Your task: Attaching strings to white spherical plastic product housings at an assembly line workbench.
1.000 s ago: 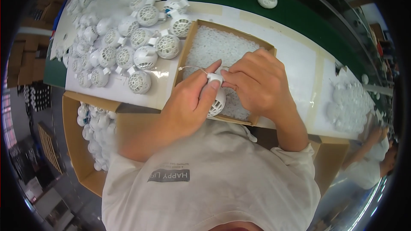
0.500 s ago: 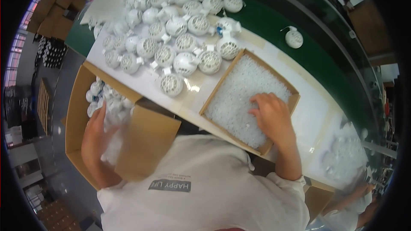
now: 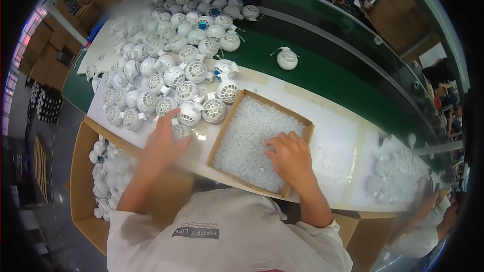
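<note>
My left hand reaches over the table edge with its fingers spread, at a white ball-shaped lamp housing with a cut-out lattice. Its fingertips overlap that ball, but no grip around it shows. My right hand is over a shallow cardboard tray filled with small translucent plastic pieces. Its fingers are curled, with thumb and forefinger close together. Whatever may be between them is too small to make out. Many similar lattice balls, with small white tabs, cover the table left of the tray.
An open cardboard box holding more white balls stands at my left, below the table. Beyond the table runs a green belt carrying one ball. A clear bag lies at right. People work at the far side and right.
My left hand has come up out of the box at left to the balls on the table. My right hand stays over the tray. The whole view has shifted.
</note>
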A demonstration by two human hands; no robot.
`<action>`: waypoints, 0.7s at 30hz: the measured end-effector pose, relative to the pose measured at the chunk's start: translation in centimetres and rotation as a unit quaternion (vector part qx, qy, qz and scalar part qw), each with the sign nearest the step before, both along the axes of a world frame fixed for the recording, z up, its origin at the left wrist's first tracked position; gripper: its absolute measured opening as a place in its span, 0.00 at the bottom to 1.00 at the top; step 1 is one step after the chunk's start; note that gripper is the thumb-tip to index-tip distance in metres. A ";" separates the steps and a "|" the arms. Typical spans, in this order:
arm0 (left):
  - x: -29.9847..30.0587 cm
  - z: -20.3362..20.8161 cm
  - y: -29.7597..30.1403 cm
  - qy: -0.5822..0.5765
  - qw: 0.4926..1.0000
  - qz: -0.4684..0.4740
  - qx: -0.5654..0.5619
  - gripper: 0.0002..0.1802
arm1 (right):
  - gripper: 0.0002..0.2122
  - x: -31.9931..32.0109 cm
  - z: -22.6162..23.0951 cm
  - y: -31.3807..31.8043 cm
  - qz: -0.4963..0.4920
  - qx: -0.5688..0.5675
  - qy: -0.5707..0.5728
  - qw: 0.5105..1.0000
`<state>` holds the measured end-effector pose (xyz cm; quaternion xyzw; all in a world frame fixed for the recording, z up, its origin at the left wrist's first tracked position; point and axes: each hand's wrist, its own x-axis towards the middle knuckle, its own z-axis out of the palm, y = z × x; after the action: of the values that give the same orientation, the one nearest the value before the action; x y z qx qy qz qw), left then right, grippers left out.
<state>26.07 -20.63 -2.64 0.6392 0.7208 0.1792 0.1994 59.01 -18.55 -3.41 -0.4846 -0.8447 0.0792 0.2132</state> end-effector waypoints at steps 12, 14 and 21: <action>1.7 2.0 -1.7 -0.668 0.741 0.029 0.061 0.40 | 0.03 1.3 0.3 0.2 -0.018 -0.052 0.034 0.998; 4.2 0.1 -1.0 -0.791 0.612 0.009 0.003 0.34 | 0.03 1.4 0.7 -0.2 -0.034 -0.080 0.078 0.993; 12.6 -1.4 3.9 -0.734 0.661 -0.126 -0.088 0.25 | 0.04 4.0 -1.6 0.9 -0.080 -0.122 0.296 0.944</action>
<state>38.69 -16.69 -4.02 0.3648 0.2655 0.4992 0.7398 63.04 -17.62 -5.01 -0.5272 -0.6861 0.3039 0.3987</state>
